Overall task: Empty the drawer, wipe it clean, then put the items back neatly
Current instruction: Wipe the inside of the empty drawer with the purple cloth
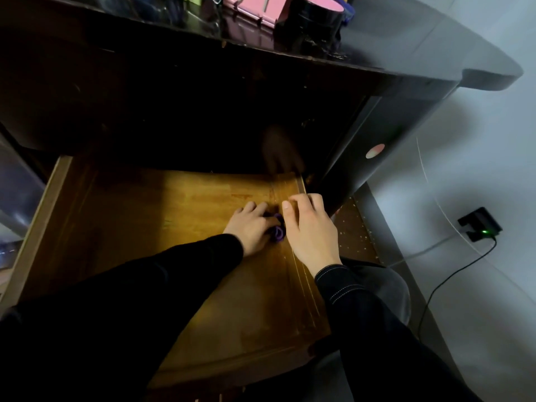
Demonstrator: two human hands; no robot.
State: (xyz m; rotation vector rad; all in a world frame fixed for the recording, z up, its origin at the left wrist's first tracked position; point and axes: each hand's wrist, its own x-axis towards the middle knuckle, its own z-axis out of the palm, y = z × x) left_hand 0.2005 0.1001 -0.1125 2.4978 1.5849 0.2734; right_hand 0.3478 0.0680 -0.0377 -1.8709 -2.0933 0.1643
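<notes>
Looking straight down into the pulled-out wooden drawer [145, 227]. Holding a small purple wad [278, 233] against the drawer bottom with the left hand [249, 227], fingers curled over it, close to the right side wall. Can't tell if it's cloth or something else, too dark and mostly covered. Gripping that side wall with the right hand [311, 230], fingers hooked over the rim, thumb stuck out toward the wad, just beside the left hand. Black sleeves on both arms. Up past both hands, on the dark table [203, 27]: a pink box [255, 7] and a black round tin [316, 15] with a pink lid, side by side. Off to the right of the right hand, down on the floor: a black charger [480, 224] showing a green light, black cable [464, 266] trailing from it.
</notes>
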